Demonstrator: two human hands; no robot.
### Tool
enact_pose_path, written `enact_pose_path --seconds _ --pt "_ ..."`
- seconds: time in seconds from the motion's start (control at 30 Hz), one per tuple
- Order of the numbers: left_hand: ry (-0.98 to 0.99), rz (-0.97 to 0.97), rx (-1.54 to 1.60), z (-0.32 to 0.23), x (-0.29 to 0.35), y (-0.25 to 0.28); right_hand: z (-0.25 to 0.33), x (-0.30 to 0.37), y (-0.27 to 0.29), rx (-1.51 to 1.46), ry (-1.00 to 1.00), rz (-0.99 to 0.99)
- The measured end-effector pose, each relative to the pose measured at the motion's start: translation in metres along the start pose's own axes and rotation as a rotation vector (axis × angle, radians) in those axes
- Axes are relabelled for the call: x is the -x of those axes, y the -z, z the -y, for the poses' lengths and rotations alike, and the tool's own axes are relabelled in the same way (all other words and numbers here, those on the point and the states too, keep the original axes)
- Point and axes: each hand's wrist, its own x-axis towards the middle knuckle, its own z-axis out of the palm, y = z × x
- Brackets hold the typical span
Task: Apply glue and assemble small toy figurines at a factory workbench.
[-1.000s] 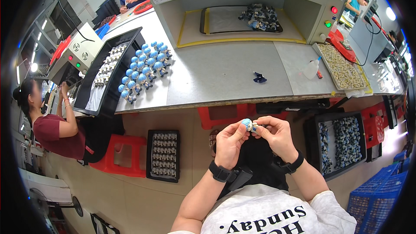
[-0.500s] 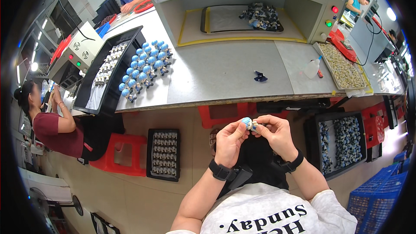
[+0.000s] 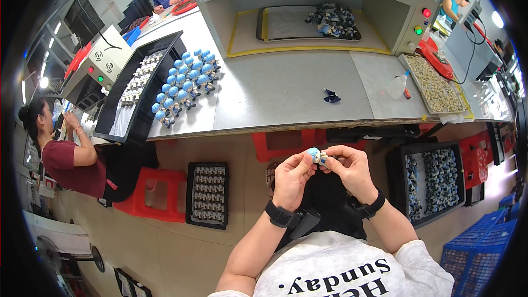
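From the head view: my left hand (image 3: 290, 182), just below and right of the middle of the frame, has its thumb and fingers closed on the blue-capped head of a small figurine (image 3: 314, 155). My right hand (image 3: 353, 174), just right of it, pinches the figurine's lower part between thumb and bent fingers. The piece is so small here, and so covered, that I can't quite tell where each fingertip sits.

The figurine is in front of me, below the near edge of the grey bench (image 3: 264, 96). On that bench, left of the upper middle, blue-headed figurines (image 3: 187, 83) stand in slanting rows beside a black tray (image 3: 135, 125) of white pieces. A dark blue scrap (image 3: 331, 96) lies right of centre, and a clear bottle (image 3: 396, 87) farther right. At lower right, a black crate (image 3: 435, 218) holds blue and dark pieces.
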Motion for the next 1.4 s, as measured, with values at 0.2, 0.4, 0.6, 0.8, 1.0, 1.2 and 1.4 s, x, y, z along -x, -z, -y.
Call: enact_pose_path --seconds 0.2,0.4,0.6,0.8,1.0,1.2,1.4 --pt "0.024 0.005 -0.039 -0.005 -0.001 0.002 0.0 0.002 -0.001 -0.044 -0.039 0.015" --pt "0.056 0.01 -0.031 -0.009 -0.004 0.006 0.009 0.004 -0.005 -0.119 -0.113 0.039" --pt "-0.042 -0.027 -0.095 -0.011 -0.006 0.002 -0.006 0.008 -0.005 -0.148 -0.06 0.056" --pt "-0.053 0.065 -0.104 -0.009 -0.009 0.011 -0.012 0.013 -0.01 -0.216 -0.046 0.022" --pt "-0.15 0.138 -0.213 -0.002 -0.003 0.003 -0.017 0.014 -0.01 -0.309 -0.069 -0.017" --pt "-0.136 0.126 -0.253 0.0 -0.001 -0.006 -0.026 0.014 -0.008 -0.322 -0.065 -0.069" --pt "-0.159 0.103 -0.269 0.004 -0.003 -0.006 -0.029 0.015 -0.011 -0.274 -0.017 -0.087"
